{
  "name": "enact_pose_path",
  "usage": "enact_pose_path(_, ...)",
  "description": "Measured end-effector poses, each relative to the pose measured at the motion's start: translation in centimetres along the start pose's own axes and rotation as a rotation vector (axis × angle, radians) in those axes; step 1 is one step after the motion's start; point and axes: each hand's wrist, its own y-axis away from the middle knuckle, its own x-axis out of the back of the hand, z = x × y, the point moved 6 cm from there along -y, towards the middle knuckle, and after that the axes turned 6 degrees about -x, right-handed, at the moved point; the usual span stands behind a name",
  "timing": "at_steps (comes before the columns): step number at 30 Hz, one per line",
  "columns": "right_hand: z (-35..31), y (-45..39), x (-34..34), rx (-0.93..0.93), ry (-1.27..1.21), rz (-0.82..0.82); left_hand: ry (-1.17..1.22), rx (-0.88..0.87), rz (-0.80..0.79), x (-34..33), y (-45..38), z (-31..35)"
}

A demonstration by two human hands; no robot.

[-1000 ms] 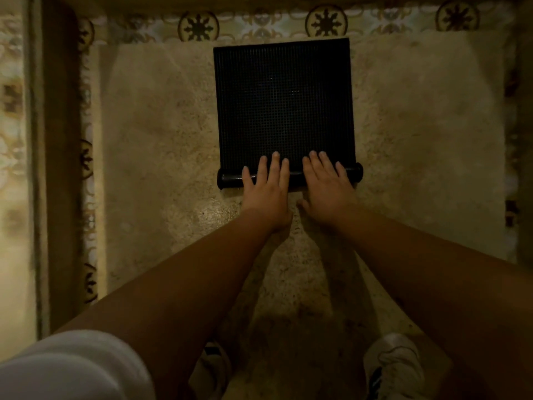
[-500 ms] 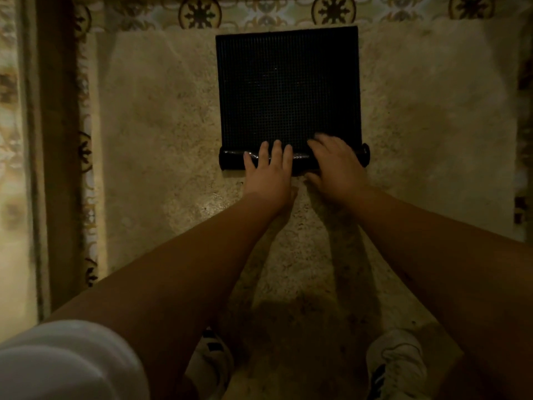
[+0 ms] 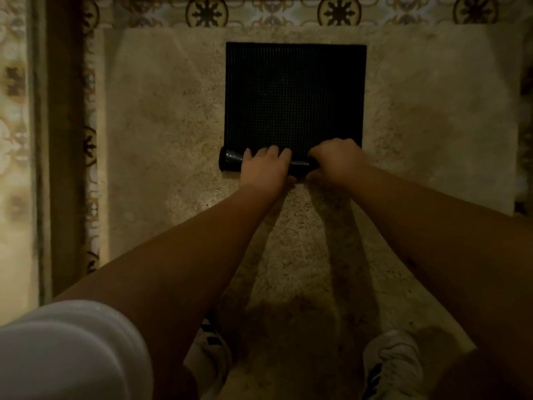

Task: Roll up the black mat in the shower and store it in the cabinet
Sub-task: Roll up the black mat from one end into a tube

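The black mat lies flat on the beige shower floor, its far edge near the patterned tile border. Its near end is wound into a thin roll running left to right. My left hand is curled over the roll left of centre, fingers on top. My right hand is clenched over the roll's right part and hides that end. Both forearms reach in from the bottom of the head view.
A patterned tile border runs along the far wall. A dark raised curb runs down the left side. My white shoes stand on the floor at the bottom. A white sleeve fills the lower left corner.
The roll has moved away from me, so less flat mat is left. My fingers went from flat on top to curled around the roll.
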Motion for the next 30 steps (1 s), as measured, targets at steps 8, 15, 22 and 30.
enact_pose_path(8,-1.3,0.6,-2.9,0.111,0.017,-0.281,-0.055,-0.094,0.072,-3.1,5.9,0.9)
enact_pose_path(15,-0.7,-0.1,-3.0,0.092,-0.053,-0.313,-0.16,-0.177,0.034,-4.4,7.7,1.9)
enact_pose_path(22,0.5,2.2,-1.7,0.129,-0.178,0.074,-0.136,-0.072,0.002,-3.7,5.7,2.0)
enact_pose_path(30,-2.3,4.9,-5.1,0.124,0.122,0.123,-0.16,-0.017,-0.018,-3.0,3.1,1.5)
